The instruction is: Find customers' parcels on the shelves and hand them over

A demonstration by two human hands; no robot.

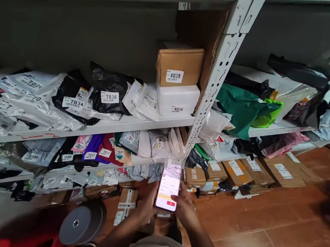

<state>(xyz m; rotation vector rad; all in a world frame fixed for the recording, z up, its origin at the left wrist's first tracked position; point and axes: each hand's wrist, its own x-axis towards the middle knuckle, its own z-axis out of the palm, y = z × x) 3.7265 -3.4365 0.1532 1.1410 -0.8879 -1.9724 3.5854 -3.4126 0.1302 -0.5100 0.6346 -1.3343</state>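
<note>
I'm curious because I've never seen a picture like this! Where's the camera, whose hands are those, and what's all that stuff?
There's no robot here, just a person. They wear the camera on their head, so it looks forward and down. Their left hand and right hand hold a phone with a lit screen; the right thumb is over it. Bagged parcels with number labels lie on the white shelves. One brown box, marked 4039, sits on a white box.
</note>
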